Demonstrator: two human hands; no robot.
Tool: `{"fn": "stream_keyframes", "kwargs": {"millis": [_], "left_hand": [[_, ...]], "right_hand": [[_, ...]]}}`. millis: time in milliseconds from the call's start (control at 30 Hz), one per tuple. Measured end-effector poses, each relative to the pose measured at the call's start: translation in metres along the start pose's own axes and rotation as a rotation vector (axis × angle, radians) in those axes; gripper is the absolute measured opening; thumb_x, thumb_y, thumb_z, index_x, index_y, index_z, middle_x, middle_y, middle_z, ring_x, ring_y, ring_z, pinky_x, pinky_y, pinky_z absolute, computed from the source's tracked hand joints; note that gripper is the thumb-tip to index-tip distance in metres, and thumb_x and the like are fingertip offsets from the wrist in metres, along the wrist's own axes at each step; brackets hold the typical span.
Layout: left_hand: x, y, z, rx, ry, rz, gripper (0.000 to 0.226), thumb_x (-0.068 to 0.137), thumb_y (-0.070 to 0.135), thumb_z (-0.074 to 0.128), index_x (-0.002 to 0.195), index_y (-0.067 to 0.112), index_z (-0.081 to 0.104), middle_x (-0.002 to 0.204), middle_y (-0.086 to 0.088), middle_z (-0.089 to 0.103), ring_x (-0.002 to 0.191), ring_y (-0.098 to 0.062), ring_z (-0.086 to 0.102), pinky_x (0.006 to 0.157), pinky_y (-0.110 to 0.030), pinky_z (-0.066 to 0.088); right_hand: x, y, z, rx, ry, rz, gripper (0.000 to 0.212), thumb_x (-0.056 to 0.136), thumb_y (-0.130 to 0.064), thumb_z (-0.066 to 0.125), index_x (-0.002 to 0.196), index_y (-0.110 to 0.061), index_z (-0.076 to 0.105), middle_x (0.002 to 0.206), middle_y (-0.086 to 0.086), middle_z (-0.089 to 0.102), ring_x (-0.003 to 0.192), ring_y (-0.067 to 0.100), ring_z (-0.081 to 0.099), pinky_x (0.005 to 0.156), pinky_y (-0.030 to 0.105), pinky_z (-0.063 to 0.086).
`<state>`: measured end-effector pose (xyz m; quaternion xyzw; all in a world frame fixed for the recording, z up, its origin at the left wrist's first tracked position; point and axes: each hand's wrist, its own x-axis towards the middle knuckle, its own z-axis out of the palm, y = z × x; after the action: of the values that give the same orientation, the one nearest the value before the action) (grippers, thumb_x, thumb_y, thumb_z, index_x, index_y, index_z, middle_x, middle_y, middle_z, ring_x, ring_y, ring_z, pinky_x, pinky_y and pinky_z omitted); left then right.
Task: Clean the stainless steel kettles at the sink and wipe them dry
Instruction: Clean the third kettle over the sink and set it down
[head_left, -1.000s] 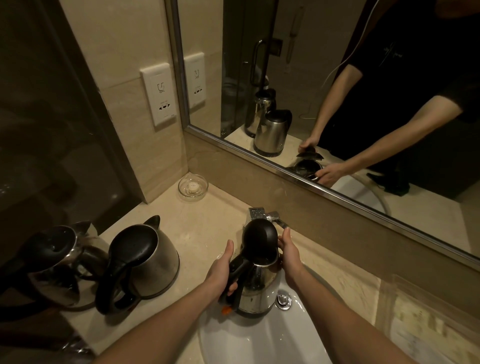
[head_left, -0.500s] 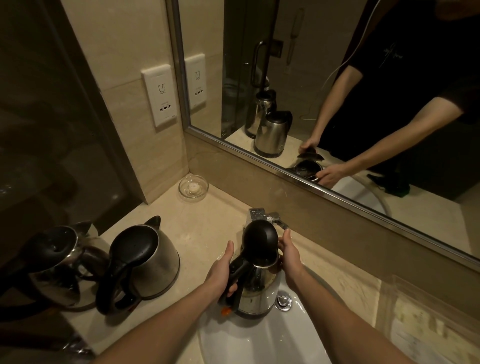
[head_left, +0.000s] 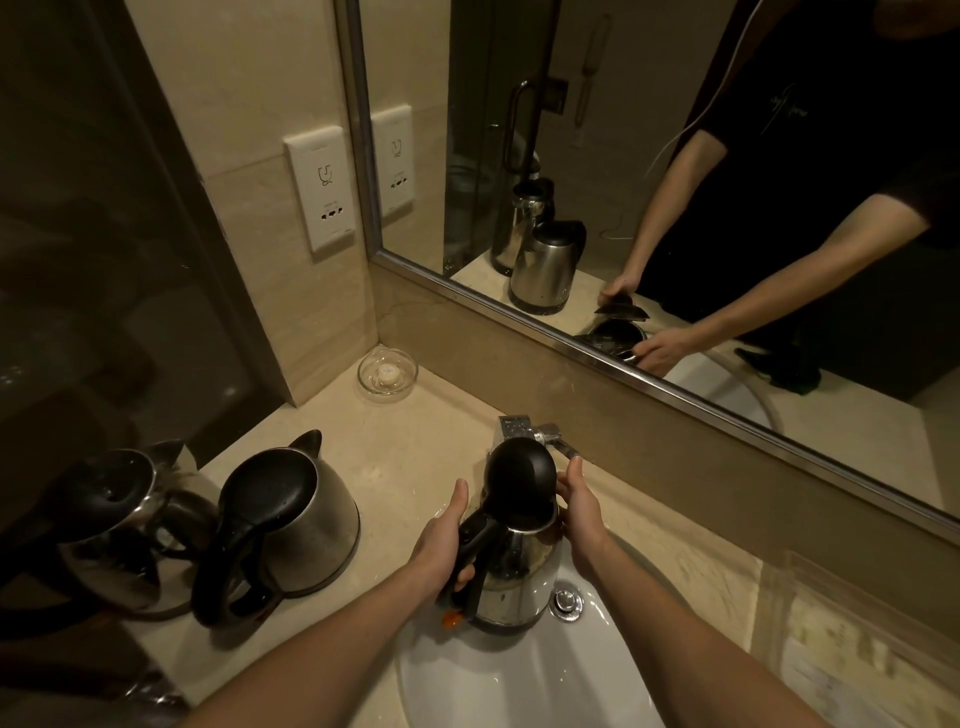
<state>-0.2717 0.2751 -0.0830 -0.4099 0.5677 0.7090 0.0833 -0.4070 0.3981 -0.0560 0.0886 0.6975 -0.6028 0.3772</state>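
Rinsing stage, I judge: shiny stainless steel kettle (head_left: 519, 566), black lid raised, held upright in white basin sink (head_left: 519, 686); left hand (head_left: 441, 540) wraps its handle, right hand (head_left: 582, 514) cups its rim. Two black-lidded steel kettles (head_left: 311, 525) (head_left: 114, 519) at 9 o'clock wait; wiping still ahead

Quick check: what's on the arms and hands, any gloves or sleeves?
No gloves: left hand and right hand bare past the wrists, no watch seen. The mirror shows a black short-sleeved shirt and a thin white cable.
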Motion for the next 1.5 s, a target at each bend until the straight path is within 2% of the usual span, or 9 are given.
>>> {"fn": "stream_keyframes", "kwargs": {"millis": [233, 300, 400, 533, 733, 967, 1067, 1267, 1500], "left_hand": [[0.0007, -0.0012, -0.0001, -0.009, 0.0, 0.008, 0.083, 0.085, 0.084, 0.026, 0.049, 0.014, 0.053, 0.043, -0.006, 0.046, 0.036, -0.018, 0.043, 0.045, -0.025, 0.039], [0.0015, -0.0019, 0.0, -0.011, 0.006, 0.011, 0.083, 0.085, 0.084, 0.027, 0.045, 0.016, 0.053, 0.043, -0.006, 0.046, 0.036, -0.018, 0.043, 0.044, -0.026, 0.039], [0.0023, -0.003, 0.0004, -0.014, 0.006, 0.015, 0.083, 0.084, 0.084, 0.027, 0.043, 0.018, 0.054, 0.044, -0.006, 0.047, 0.036, -0.018, 0.044, 0.043, -0.025, 0.039], [0.0023, -0.0026, 0.0014, -0.009, 0.004, 0.019, 0.082, 0.085, 0.083, 0.027, 0.051, 0.014, 0.053, 0.045, -0.006, 0.047, 0.036, -0.018, 0.043, 0.044, -0.026, 0.039], [0.0014, -0.0018, 0.0017, -0.007, -0.003, 0.02, 0.082, 0.085, 0.083, 0.026, 0.053, 0.013, 0.053, 0.045, -0.006, 0.047, 0.036, -0.018, 0.043, 0.044, -0.025, 0.038], [-0.0002, -0.0005, 0.0027, 0.003, 0.009, 0.01, 0.082, 0.084, 0.084, 0.026, 0.056, 0.012, 0.052, 0.046, -0.006, 0.047, 0.037, -0.018, 0.043, 0.045, -0.026, 0.038], [-0.0015, 0.0004, 0.0026, 0.007, 0.008, 0.012, 0.081, 0.087, 0.081, 0.025, 0.061, 0.01, 0.053, 0.045, -0.005, 0.047, 0.036, -0.018, 0.043, 0.045, -0.026, 0.037], [-0.0056, 0.0026, 0.003, 0.013, 0.007, 0.021, 0.081, 0.089, 0.08, 0.024, 0.06, 0.01, 0.052, 0.044, -0.005, 0.045, 0.036, -0.018, 0.042, 0.046, -0.027, 0.038], [-0.0075, 0.0035, 0.0024, 0.01, 0.012, 0.022, 0.08, 0.09, 0.079, 0.024, 0.059, 0.01, 0.052, 0.042, -0.003, 0.046, 0.035, -0.016, 0.042, 0.046, -0.027, 0.038]], "right_hand": [[0.0028, 0.003, -0.0026, -0.005, -0.007, -0.026, 0.074, 0.094, -0.066, 0.022, 0.137, -0.011, 0.046, 0.103, 0.001, 0.059, 0.081, 0.012, 0.053, 0.059, 0.031, 0.042], [0.0018, 0.0028, -0.0026, -0.004, -0.006, -0.028, 0.073, 0.094, -0.064, 0.022, 0.138, -0.011, 0.045, 0.113, 0.004, 0.059, 0.096, 0.021, 0.057, 0.062, 0.032, 0.043], [0.0026, 0.0028, -0.0025, 0.002, 0.016, -0.035, 0.072, 0.095, -0.063, 0.023, 0.141, -0.012, 0.043, 0.141, 0.009, 0.047, 0.127, 0.032, 0.043, 0.081, 0.037, 0.04], [0.003, 0.0022, -0.0026, -0.001, 0.022, -0.041, 0.071, 0.096, -0.062, 0.021, 0.142, -0.012, 0.041, 0.143, 0.01, 0.045, 0.132, 0.033, 0.038, 0.083, 0.036, 0.038], [0.0026, 0.0019, -0.0022, 0.0, 0.004, -0.043, 0.072, 0.095, -0.063, 0.021, 0.141, -0.012, 0.043, 0.14, 0.01, 0.048, 0.126, 0.03, 0.044, 0.081, 0.034, 0.04], [0.0015, 0.0002, -0.0013, 0.01, -0.016, -0.03, 0.074, 0.094, -0.066, 0.022, 0.139, -0.012, 0.045, 0.124, 0.007, 0.054, 0.089, 0.016, 0.053, 0.06, 0.031, 0.043], [0.0016, 0.0003, -0.0009, 0.012, -0.01, -0.024, 0.073, 0.093, -0.066, 0.022, 0.139, -0.013, 0.045, 0.128, 0.007, 0.054, 0.091, 0.02, 0.055, 0.058, 0.03, 0.044], [0.0028, 0.0005, -0.0011, 0.006, 0.002, -0.016, 0.072, 0.094, -0.066, 0.022, 0.136, -0.013, 0.046, 0.095, -0.006, 0.058, 0.079, 0.01, 0.052, 0.058, 0.03, 0.041], [0.003, 0.0004, 0.0007, -0.014, 0.014, -0.017, 0.073, 0.094, -0.066, 0.021, 0.135, -0.012, 0.048, 0.091, -0.009, 0.058, 0.077, 0.009, 0.053, 0.057, 0.029, 0.04]]}}
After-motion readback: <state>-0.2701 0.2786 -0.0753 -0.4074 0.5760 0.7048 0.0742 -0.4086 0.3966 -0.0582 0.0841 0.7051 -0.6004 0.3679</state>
